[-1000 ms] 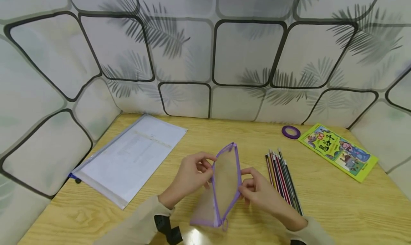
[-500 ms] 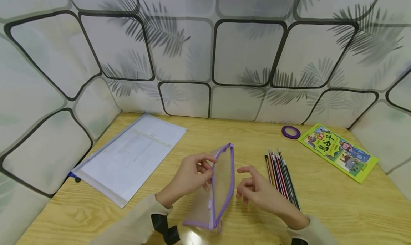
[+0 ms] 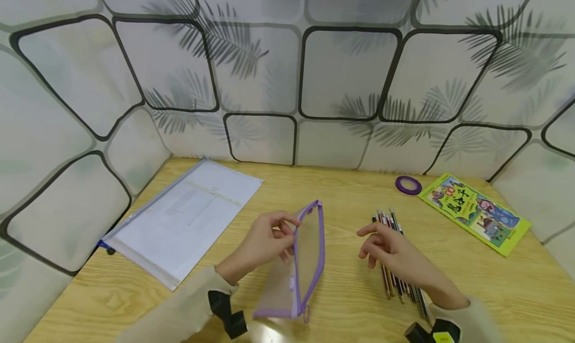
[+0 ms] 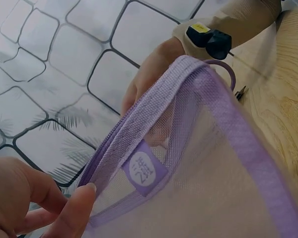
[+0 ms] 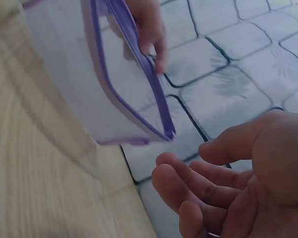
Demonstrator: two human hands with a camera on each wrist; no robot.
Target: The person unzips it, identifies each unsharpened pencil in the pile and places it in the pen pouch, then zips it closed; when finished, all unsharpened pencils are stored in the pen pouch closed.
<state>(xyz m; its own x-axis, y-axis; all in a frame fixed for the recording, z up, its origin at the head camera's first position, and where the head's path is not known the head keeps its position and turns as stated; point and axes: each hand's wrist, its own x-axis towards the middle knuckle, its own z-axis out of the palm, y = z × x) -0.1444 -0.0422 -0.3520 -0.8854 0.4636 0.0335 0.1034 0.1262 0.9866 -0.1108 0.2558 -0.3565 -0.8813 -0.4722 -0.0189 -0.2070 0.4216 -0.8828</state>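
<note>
Pinching narrowly with the left hand [image 3: 269, 235], thumb against fingertips, on the left side of the purple zipper rim [image 3: 321, 255] of a mesh pouch [image 3: 275, 295]. Holding nothing in the right hand [image 3: 400, 255], with loosely bent, spread fingers, apart from the pouch. Probably very light: limp in the mesh, stiffer along the zipper tape, not very slippery, hardly fragile, apt to sag where unsupported. Best gripped by the rim at mid-side, rather than by thin mesh or the small ring loop [image 3: 307, 314]. Tilted, with a gaping mouth, over the middle of the table [image 3: 341, 188], well in from the far edge; impossible to tell whether touching the wood. Farther right, partly hidden below the right hand, a bundle of pencils [image 3: 391, 284]. Toward the far right corner, a purple tape roll [image 3: 409, 192] just beside a colourful book [image 3: 473, 213]. Along the left edge, reaching toward the far left corner, a plastic folder [image 3: 184, 218].
</note>
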